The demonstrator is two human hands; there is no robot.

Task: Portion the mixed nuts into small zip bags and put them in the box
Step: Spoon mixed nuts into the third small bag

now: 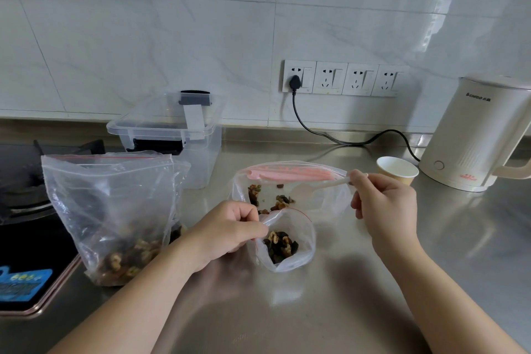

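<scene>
My left hand [230, 228] pinches the rim of a small zip bag [301, 241], holding it open; mixed nuts lie in its bottom. My right hand [385, 204] grips the handle of a white plastic spoon [319, 186] whose bowl reaches into a second, larger zip bag [330, 198] just behind, which holds a few nuts and a pink strip near its mouth. A big zip bag [112, 210] with nuts at its bottom stands upright at the left. The clear plastic box [201, 158] stands behind it, its lid [161, 121] lying loose on top.
A stove top [26, 210] fills the left edge of the steel counter [316, 310]. A paper cup [398, 171] and a cream electric kettle [474, 135] stand at the right, the kettle's black cord [344, 141] running along the counter to wall sockets [344, 77].
</scene>
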